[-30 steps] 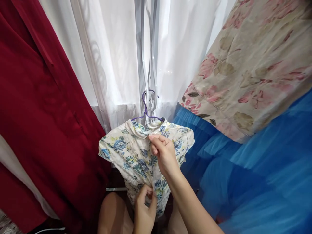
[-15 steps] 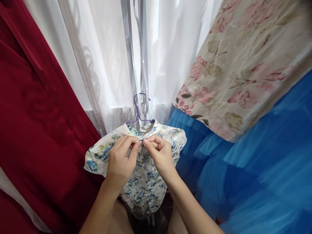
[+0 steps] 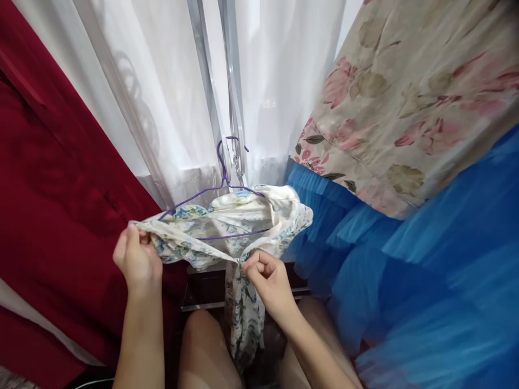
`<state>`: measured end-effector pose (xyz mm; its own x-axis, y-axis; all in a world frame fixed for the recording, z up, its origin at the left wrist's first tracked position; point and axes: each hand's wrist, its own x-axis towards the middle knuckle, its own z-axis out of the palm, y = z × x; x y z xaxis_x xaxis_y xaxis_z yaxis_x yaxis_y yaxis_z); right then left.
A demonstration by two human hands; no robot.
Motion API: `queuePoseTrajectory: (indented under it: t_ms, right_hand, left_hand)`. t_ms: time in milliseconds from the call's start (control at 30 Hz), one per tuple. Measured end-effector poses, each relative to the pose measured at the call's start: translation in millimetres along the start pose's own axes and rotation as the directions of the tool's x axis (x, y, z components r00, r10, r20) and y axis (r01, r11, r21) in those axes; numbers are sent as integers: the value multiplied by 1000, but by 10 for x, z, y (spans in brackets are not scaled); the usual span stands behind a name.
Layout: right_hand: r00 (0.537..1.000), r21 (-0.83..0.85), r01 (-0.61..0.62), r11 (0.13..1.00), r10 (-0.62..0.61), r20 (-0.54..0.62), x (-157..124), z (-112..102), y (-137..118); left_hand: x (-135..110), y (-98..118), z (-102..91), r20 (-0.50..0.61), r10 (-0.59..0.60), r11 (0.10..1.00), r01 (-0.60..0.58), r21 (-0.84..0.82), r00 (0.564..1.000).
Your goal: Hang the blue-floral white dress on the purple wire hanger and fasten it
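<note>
A small white garment with a blue flower print (image 3: pixel 227 227) hangs on a purple wire hanger (image 3: pixel 222 178) hooked to a silver window frame (image 3: pixel 233 108). My left hand (image 3: pixel 135 259) pinches the garment's left edge and holds it out to the side. My right hand (image 3: pixel 267 278) is closed on the front opening, pulling it toward me. The garment is spread open, so the hanger's lower bar shows inside it. The rest of the cloth hangs down between my knees (image 3: pixel 203 346).
A dark red garment (image 3: pixel 52 178) hangs close on the left. White sheer curtains (image 3: pixel 162 92) cover the window behind. A beige cloth with pink flowers (image 3: pixel 405 97) and blue tulle (image 3: pixel 405 281) crowd the right side.
My left hand moved from the collar out to the garment's left edge. My right hand pulled the front down and toward me. The closed front now stands open on the hanger.
</note>
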<state>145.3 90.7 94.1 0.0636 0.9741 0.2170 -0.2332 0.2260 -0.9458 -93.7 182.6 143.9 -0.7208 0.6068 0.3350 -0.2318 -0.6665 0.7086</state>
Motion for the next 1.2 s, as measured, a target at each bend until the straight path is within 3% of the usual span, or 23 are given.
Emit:
queuePoseTrajectory:
  t_ms: [33, 67, 133, 167, 233, 300, 367, 433, 500, 567, 633, 700, 800, 900, 967, 1033, 1100, 1133, 1167, 1200]
  right_hand:
    - [1000, 2, -9, 1000, 9, 8, -40, 7, 31]
    - [1000, 6, -19, 1000, 19, 16, -74, 9, 78]
    - [999, 25, -47, 999, 46, 10, -127, -19, 215]
    - [998, 43, -64, 997, 64, -12, -148, -55, 301]
    - [989, 90, -90, 992, 99, -107, -183, -168, 487]
    - [965, 122, -96, 988, 123, -233, -216, -315, 668]
    - [937, 94, -121, 988, 144, -318, -249, -458, 820]
    - [931, 16, -186, 982, 181, -316, -280, -559, 925]
    - [943, -107, -216, 971, 178, -282, -312, -591, 957]
    - [968, -266, -160, 951, 98, -232, -357, -555, 889]
    - [992, -390, -77, 917, 31, -123, -421, -485, 710]
    - [995, -430, -63, 900, 90, 42, -498, -426, 456]
    - [921, -428, -148, 892, 282, 269, -596, -401, 104]
    - [810, -279, -213, 936, 329, 485, -643, -395, -33]
    - [819, -122, -267, 956, 291, 494, -665, -374, -21]
    - [880, -33, -286, 958, 275, 388, -699, -361, 3]
    - [908, -40, -274, 961, 272, 318, -745, -394, -3]
    - [908, -63, -265, 962, 272, 319, -769, -434, -18]
    - [905, -90, -252, 964, 268, 331, -792, -488, -40]
    - [901, -123, -228, 966, 257, 349, -811, -554, -66]
  left_hand:
    - [4, -85, -87, -30, -164, 985, 162, -57, 986]
    - [-28, -160, -168, -53, -327, 942, 321, -97, 944]
    - [-199, -276, -311, -92, -577, 813, 558, -167, 812]
    - [-332, -319, -376, -111, -649, 756, 621, -209, 753]
    - [-658, -385, -488, -152, -720, 687, 665, -293, 677]
    - [-1005, -426, -561, -161, -752, 650, 680, -340, 639]
    - [-1302, -432, -567, -106, -783, 611, 724, -319, 613]
    - [-1518, -384, -497, 14, -792, 589, 769, -249, 611]
    - [-1671, -268, -370, 156, -753, 622, 769, -150, 640]
    - [-1802, -93, -232, 295, -690, 685, 728, -26, 661]
    - [-1929, 105, -129, 407, -638, 750, 647, 137, 654]
    - [-2029, 277, -88, 467, -581, 812, 509, 285, 667]
    - [-2067, 430, -126, 511, -488, 861, 297, 413, 707]
    - [-2020, 477, -174, 593, -461, 869, 202, 452, 660]
    - [-2012, 469, -162, 615, -468, 868, 199, 455, 634]
    - [-2040, 422, -124, 607, -457, 875, 207, 437, 650]
    - [-2087, 331, -98, 622, -410, 903, 199, 382, 668]
    - [-2110, 272, -100, 646, -401, 911, 212, 353, 649]
    - [-2128, 210, -114, 686, -416, 909, 246, 337, 597]
    - [-2143, 148, -139, 731, -455, 890, 298, 346, 509]
